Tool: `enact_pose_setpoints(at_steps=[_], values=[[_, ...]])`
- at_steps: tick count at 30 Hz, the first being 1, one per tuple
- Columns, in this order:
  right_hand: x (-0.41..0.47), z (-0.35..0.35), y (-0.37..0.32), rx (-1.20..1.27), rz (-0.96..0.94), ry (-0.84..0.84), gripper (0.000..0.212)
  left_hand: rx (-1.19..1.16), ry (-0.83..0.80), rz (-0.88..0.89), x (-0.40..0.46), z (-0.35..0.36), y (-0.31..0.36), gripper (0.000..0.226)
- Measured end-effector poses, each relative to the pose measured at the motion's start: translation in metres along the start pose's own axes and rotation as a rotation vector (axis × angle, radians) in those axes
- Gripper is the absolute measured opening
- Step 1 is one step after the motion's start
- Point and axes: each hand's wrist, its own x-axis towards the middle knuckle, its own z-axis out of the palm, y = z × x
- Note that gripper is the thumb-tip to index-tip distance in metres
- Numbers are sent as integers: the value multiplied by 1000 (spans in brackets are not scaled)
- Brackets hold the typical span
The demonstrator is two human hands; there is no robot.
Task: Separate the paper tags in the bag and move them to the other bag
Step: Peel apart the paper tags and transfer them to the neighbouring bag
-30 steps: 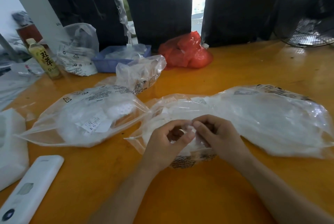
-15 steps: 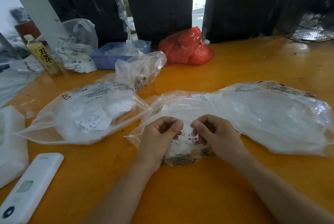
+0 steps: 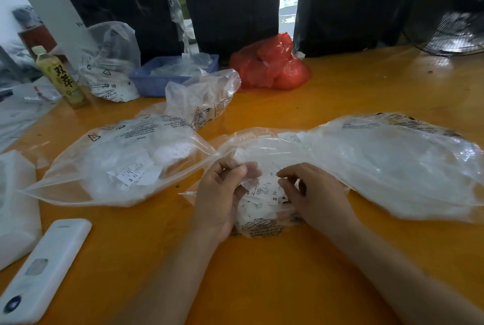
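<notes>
My left hand (image 3: pixel 222 193) and right hand (image 3: pixel 314 193) both pinch thin tags (image 3: pixel 264 193) over the near bag (image 3: pixel 262 225) on the table (image 3: pixel 262 272); two could cling together and go unseparated. The other bag (image 3: pixel 117 162), just left, has a slack mouth, so a dropped tag may miss it.

A small garment-packing or sorting workroom. An orange work surface (image 3: pixel 340 94) carries several clear polybags (image 3: pixel 117 162) printed with recycling marks and warning text, holding white size tags marked XS (image 3: pixel 272 195). A blue plastic tray (image 3: pixel 162 81) of loose plastic, a red bag (image 3: pixel 272 68), a tea bottle (image 3: pixel 61 77) and a black fan (image 3: pixel 455 34) stand at the rear, before dark hanging covers (image 3: pixel 230 2).
</notes>
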Motion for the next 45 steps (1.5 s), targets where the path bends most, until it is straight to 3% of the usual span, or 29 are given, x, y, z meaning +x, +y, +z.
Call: enact_pose_setpoints(at_steps=[3,5,13,16,24,31,35,40,45], values=[[-2,9,1,-160,-45,-177,49,2,11,22,1,1,2,19],[-3,14,0,-222,-53,-228,56,0,-1,17,-1,2,2,10],[-1,8,2,55,67,-69,19,31,-10,3,-5,2,4,8],[-1,2,-1,134,91,-18,19,84,-8,-18,-4,2,2,9],[-3,2,2,69,68,-28,17,95,-32,3,-1,0,-4,26],[-4,-7,-3,502,176,48,11,59,-40,4,0,-1,-8,14],[-3,-13,-3,635,196,133,9,15,-9,-13,0,1,-8,21],[-2,-14,1,614,176,201,37,28,-26,12,-1,3,-8,14],[-3,-19,0,657,119,246,8,112,-68,39,-5,4,-8,22]])
